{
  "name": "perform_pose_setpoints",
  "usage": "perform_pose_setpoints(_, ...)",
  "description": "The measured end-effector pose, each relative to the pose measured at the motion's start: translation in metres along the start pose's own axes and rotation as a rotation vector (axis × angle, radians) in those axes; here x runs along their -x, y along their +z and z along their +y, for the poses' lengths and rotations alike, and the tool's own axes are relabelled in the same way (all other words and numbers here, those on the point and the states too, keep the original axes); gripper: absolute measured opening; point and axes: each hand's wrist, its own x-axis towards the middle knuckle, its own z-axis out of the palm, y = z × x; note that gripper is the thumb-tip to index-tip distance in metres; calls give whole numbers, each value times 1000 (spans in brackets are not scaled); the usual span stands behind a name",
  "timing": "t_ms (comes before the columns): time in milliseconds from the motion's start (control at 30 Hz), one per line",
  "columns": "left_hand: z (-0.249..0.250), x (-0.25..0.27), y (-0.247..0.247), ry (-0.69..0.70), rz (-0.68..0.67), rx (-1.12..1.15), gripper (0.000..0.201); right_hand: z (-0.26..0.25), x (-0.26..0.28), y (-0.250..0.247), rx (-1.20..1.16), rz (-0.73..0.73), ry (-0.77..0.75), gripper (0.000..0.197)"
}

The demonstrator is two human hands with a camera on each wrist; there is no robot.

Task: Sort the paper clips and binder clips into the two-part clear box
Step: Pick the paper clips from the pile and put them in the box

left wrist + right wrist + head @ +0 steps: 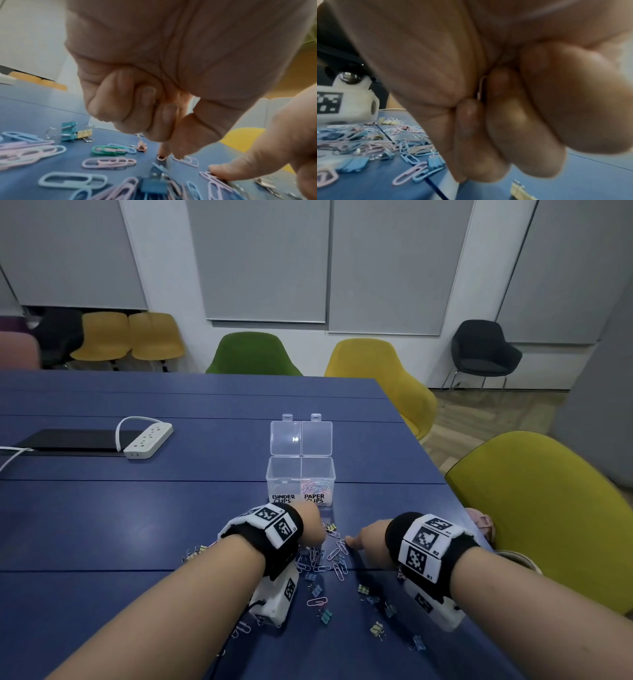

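Observation:
The two-part clear box (300,474) stands open on the blue table (137,518); its right part, marked PAPER CLIPS, holds pastel paper clips (317,486). Loose paper clips (337,553) and binder clips (376,628) lie scattered in front of it. My left hand (313,530) is down over the pile, three fingers curled in, thumb and forefinger pinching a pink paper clip (161,157) on the table. My right hand (359,537) has one fingertip (221,173) pressing on a lilac paper clip (208,175). Its other fingers (503,121) are curled round a thin pale clip wire (480,86).
A white power strip (149,440) and a black flat device (73,440) lie far left on the table. Green and yellow chairs (544,515) stand along the far and right edges. The table's right edge runs close beside my right arm.

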Motion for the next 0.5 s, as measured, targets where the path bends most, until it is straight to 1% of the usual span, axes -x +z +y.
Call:
perform_pose_setpoints(167, 1, 13, 11, 36, -29, -43, 35, -4, 14, 4, 85, -15, -51, 64)
perform_pose_setpoints(267, 3, 19, 14, 48, -44, -39, 33, -4, 15, 7, 33, 18, -69, 59)
perform_pose_setpoints(333, 4, 21, 13, 55, -28, -6, 21, -1, 11, 9, -73, 85, -69, 54)
perform_pose_setpoints(367, 3, 18, 14, 61, 0, 18, 17, 2, 8, 10, -152, 133, -56, 50)
perform_pose_setpoints(433, 2, 16, 14, 41, 56, 67, 17, 9, -1, 14, -291, 244, -18, 43)
perform_pose_setpoints(500, 2, 15, 15, 19, 92, 85, 16, 11, -9, 16, -373, 314, 21, 34)
